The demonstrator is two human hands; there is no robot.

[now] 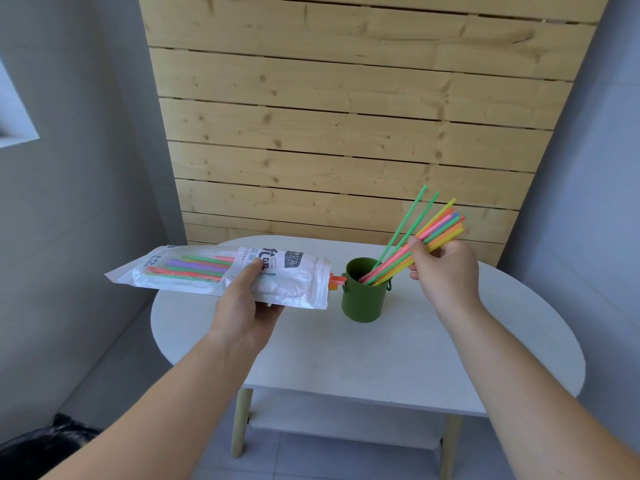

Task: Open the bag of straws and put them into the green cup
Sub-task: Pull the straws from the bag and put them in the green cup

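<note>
Two forearms reach over the white table [346, 358]. The left hand [247, 303] grips the opened bag [221, 275] level, mouth toward three o'clock, some straws inside. The right hand [441, 268] pinches a bundle of straws [436, 230] slanting toward one o'clock, lower ends already in the green cup [363, 296]. Task looks roughly halfway.

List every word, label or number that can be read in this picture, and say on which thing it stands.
"Drink": small boxed word on the white label of the straw bag, held in the left hand.
"Straw": partly legible, on the same label.
Large and small Chinese characters on the bag: seen upside down, too blurred to read surely.
Green cup, straws in the right hand, table: no text.
</note>
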